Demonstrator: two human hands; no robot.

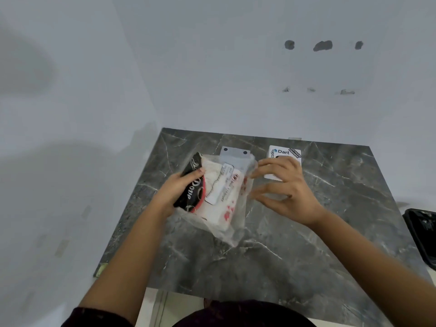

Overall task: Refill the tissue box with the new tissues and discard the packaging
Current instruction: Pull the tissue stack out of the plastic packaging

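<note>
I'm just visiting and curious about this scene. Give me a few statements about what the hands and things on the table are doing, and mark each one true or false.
1. The left hand holds the tissue pack at its dark printed end. True.
2. The tissue pack is fully out of its clear plastic wrapper. False: the wrapper is around it and spreads onto the table beneath.
3. The right hand pinches the plastic at the pack's right edge. True.
4. The white box with the Dart sticker stands left of the pack. False: it sits to the right, partly behind the right hand.
5. The table is plain white. False: it is dark grey marble with pale veins.
</note>
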